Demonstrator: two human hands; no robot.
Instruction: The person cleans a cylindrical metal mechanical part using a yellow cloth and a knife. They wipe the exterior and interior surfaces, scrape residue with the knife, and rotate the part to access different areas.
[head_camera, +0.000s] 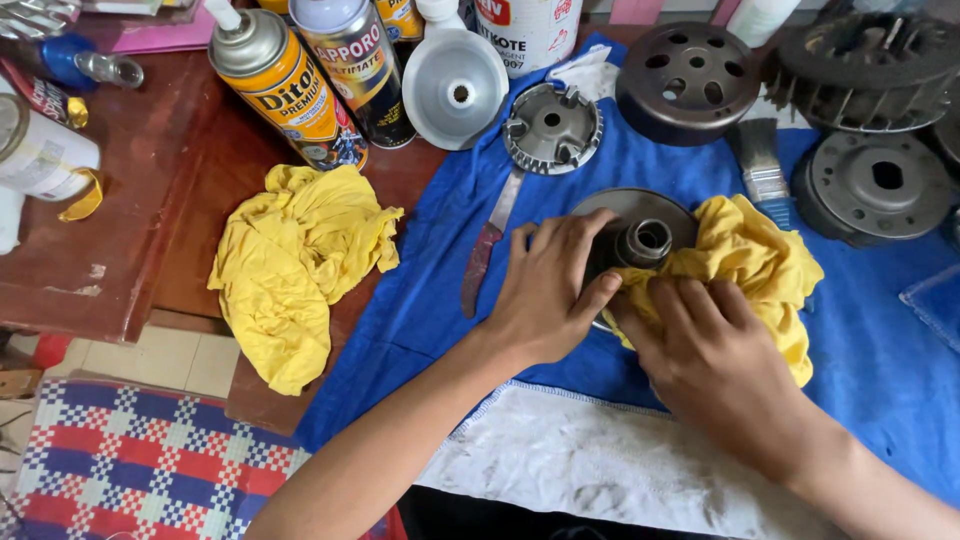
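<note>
1. Lying far left on the worktop (120, 260): a spare rag (295, 265), bunched and unused, below two spray cans (290, 85).
2. Left hand (548, 290) steadies the pulley (630, 235), fingers spread over its rim.
3. Right hand (705, 355) presses the cloth (750, 265) to the pulley, fingers pinching cloth.
4. Wiping looks mid-way; hub (645, 240) bare, right face covered.
5. Blue sheet (440, 290) underneath; tiled floor (170, 360) lower left.
</note>
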